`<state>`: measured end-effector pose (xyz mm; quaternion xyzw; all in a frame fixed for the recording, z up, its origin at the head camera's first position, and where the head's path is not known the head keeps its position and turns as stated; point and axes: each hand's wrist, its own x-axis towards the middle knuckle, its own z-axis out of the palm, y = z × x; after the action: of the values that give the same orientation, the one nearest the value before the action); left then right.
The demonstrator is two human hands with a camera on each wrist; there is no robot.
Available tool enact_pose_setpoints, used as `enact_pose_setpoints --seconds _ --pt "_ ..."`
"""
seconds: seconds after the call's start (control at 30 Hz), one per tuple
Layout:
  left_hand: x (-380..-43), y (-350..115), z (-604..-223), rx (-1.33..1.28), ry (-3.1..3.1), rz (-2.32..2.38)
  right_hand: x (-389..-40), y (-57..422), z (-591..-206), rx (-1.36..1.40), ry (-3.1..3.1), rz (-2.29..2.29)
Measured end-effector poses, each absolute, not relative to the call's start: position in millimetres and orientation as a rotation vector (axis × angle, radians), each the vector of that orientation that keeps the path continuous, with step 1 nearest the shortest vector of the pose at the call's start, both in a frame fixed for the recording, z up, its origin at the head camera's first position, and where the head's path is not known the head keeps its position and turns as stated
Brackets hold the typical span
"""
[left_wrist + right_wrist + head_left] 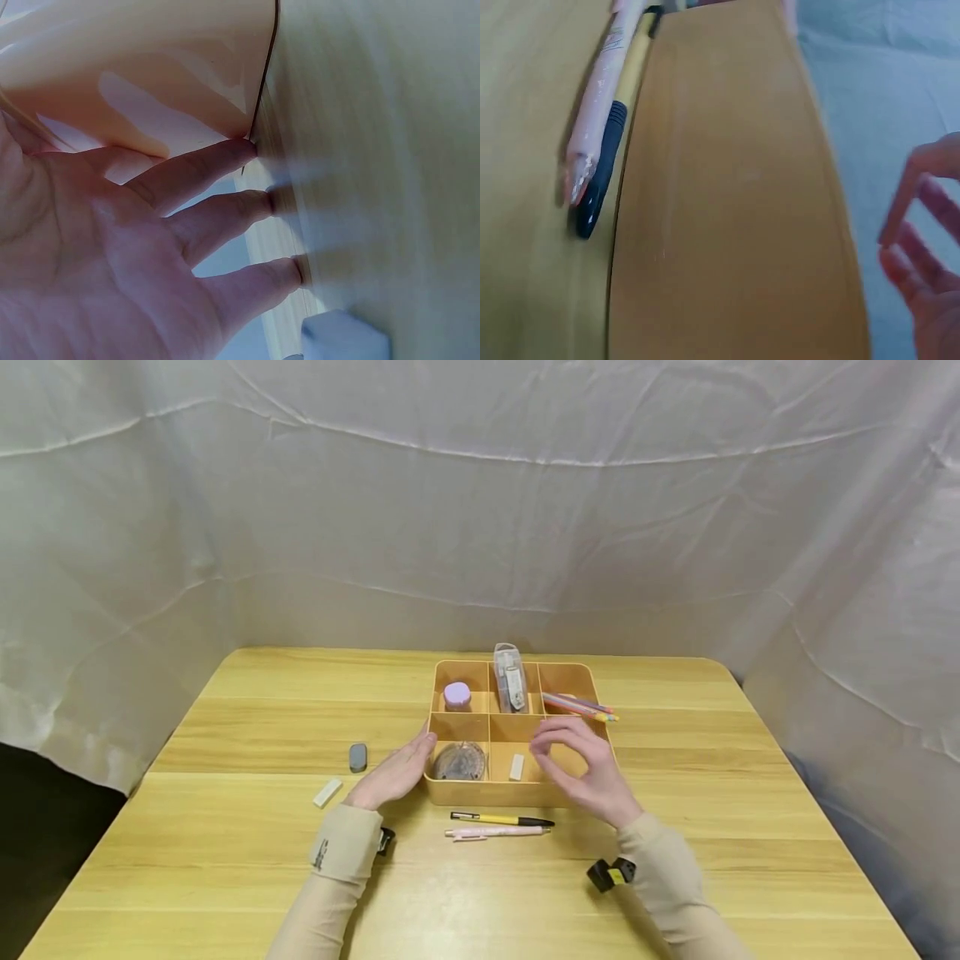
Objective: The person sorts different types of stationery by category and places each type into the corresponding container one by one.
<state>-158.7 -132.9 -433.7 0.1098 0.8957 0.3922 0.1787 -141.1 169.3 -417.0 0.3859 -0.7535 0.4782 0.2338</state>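
Note:
My left hand (pixel 396 774) lies along the left side of an orange divided organizer (pixel 487 793). In the left wrist view its straight fingers (pixel 196 176) touch the side wall and the tabletop. Over the organizer's front right compartment hovers my right hand (pixel 581 764), thumb and fingers loosely curved with nothing visible between them. A small white eraser (pixel 517 767) lies in that compartment below the hand. In the front left compartment is a round, clear, dark-toned disc (pixel 460 762). The right wrist view shows the organizer's front wall (pixel 735 187), with the right fingers (pixel 904 199) beyond its rim.
Back compartments hold a purple-lidded jar (pixel 457 695), a clear case with a white item (pixel 511 681) and several slim pens (pixel 573 704). In front lie a yellow-black pen (pixel 495 818) and a pink pen (pixel 498 832). A grey eraser (pixel 357 757) and a white block (pixel 327 792) lie left.

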Motion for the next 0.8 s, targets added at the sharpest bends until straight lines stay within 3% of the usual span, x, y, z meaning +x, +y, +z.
enact_pose_setpoints --seconds 0.37,0.8 --pt "-157.3 -131.3 -436.5 0.335 2.539 1.094 -169.6 133.4 -409.7 1.2 -2.781 0.659" --pt "-157.5 -130.8 -437.8 0.332 2.541 1.1 -184.9 118.6 -412.5 1.132 -3.011 0.303"
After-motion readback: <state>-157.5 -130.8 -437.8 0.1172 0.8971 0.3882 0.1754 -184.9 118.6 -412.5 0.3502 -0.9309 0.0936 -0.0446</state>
